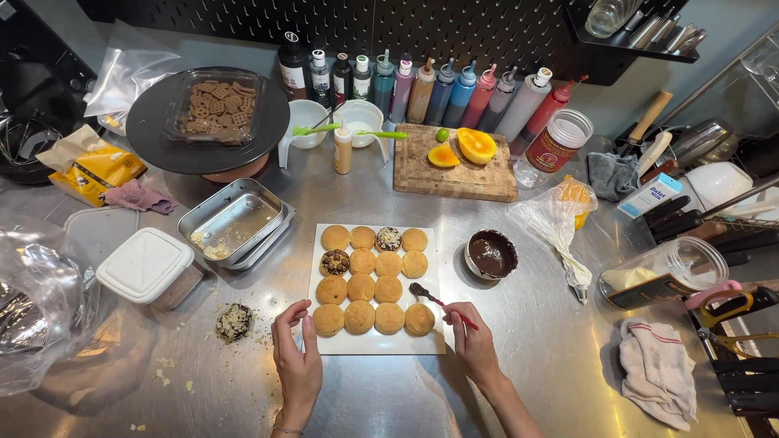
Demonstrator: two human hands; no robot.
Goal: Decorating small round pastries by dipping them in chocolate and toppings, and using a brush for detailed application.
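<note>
Since the right hand is pinching a red-handled spoon with its chocolatey bowl hovering just above the near right cookie, I'd say these little round cookies are the kind of thing you treat gently: light, probably crumbly, and best nudged by the edge rather than squeezed from the top. The spoon itself looks thin, stiff and a bit messy at the bowl end, so the handle is the sensible place to grip, which is where the fingers are. The left hand is loosely curled with nothing in it, fingertips touching the near left corner of the white board right beside another cookie. The cookies sit in rows on that board in the middle of the steel counter, mostly plain golden, two already coated dark with pale bits on top (nuts, maybe, hard to tell from here). A small bowl of melted chocolate sits just right of the board.
</note>
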